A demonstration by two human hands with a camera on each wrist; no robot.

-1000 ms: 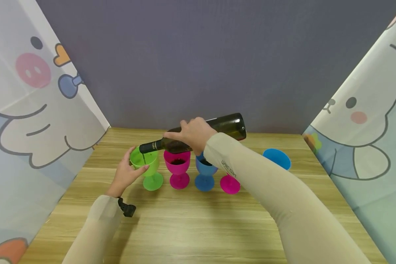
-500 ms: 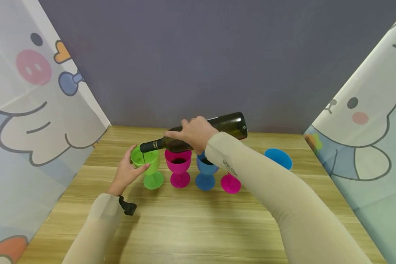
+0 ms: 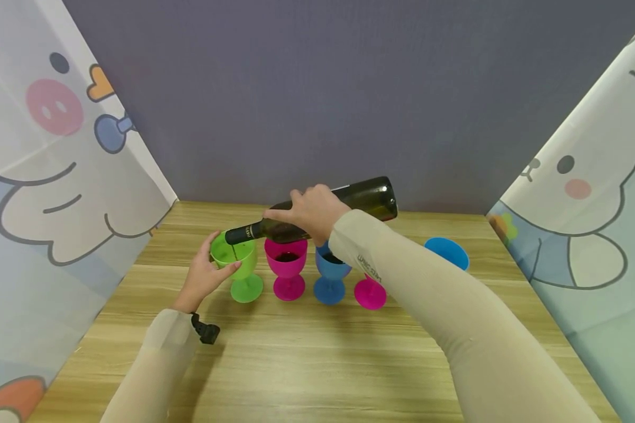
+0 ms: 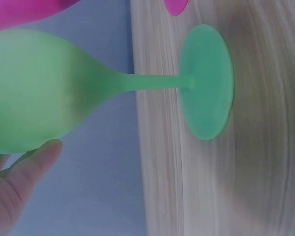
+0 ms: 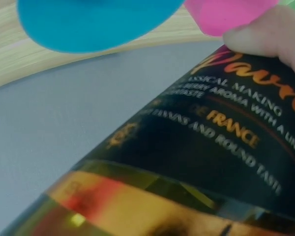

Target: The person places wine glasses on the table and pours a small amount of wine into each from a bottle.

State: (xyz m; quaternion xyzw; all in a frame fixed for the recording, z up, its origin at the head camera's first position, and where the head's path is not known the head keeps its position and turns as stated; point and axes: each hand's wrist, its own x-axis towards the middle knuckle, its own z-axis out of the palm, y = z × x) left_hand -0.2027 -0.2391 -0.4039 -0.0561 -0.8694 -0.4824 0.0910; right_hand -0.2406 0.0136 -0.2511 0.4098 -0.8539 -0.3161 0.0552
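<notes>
My right hand (image 3: 314, 212) grips a dark green wine bottle (image 3: 367, 198) round its body, tilted with its neck down to the left. The mouth is over the bowl of a green goblet (image 3: 246, 267), and a thin dark stream runs from it into the bowl. My left hand (image 3: 203, 276) holds that goblet's bowl between thumb and fingers; its foot stands on the table in the left wrist view. In the right wrist view the bottle's dark label (image 5: 226, 113) fills much of the picture, with a thumb over its upper edge.
Right of the green goblet stand a pink goblet (image 3: 288, 267) and a blue goblet (image 3: 330, 270), both with dark liquid inside. Another pink goblet (image 3: 370, 295) and a blue cup (image 3: 447, 252) are partly hidden by my right sleeve. A grey wall (image 3: 317, 106) rises behind the wooden table (image 3: 307, 364).
The base of the bottle has risen very slightly, and the stream keeps running into the green goblet. Both hands stay almost where they were.
</notes>
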